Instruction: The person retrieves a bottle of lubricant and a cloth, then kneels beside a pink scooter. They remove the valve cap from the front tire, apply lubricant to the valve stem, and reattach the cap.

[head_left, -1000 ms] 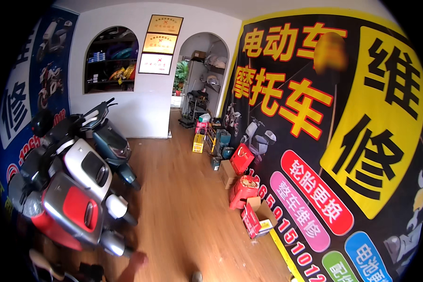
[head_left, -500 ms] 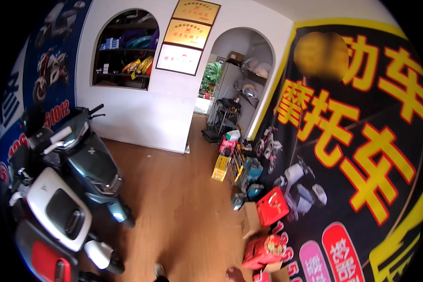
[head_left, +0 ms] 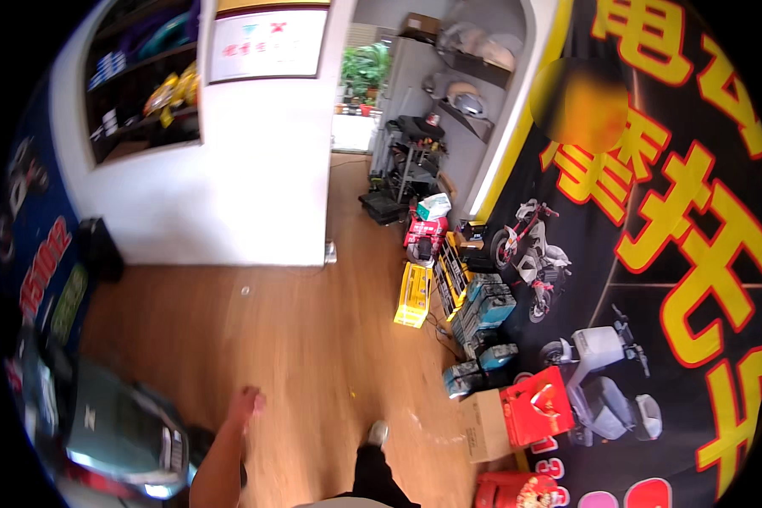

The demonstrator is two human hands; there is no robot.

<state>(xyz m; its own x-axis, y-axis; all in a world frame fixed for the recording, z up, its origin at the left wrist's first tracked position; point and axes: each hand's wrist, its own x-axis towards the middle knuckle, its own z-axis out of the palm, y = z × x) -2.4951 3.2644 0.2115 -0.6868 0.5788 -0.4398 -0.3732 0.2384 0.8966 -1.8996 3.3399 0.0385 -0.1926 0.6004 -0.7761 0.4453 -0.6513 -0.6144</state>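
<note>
My left hand [head_left: 245, 406] hangs low over the wooden floor, its forearm coming in from the lower edge. It looks loosely open and somewhat blurred, with nothing seen in it. The dark green electric scooter [head_left: 123, 432] at the lower left is nearest to it, and a gap separates the two. Outside the picture, my right hand does not show. One of my shoes [head_left: 378, 433] is stretched forward on the floor, below a dark trouser leg.
Along the right wall stand a yellow box [head_left: 414, 295], teal-and-black cases [head_left: 485, 306], a cardboard box [head_left: 485, 426] and a red gift box [head_left: 536, 406]. Ahead, an arched doorway [head_left: 360, 127] leads past a cluttered cart [head_left: 411, 161]. A white partition [head_left: 258, 178] closes the left side.
The view has moved forward and turned, so the doorway and boxes look nearer. The white scooter has left the picture. My left forearm has come in; a hand at the bottom edge has gone out.
</note>
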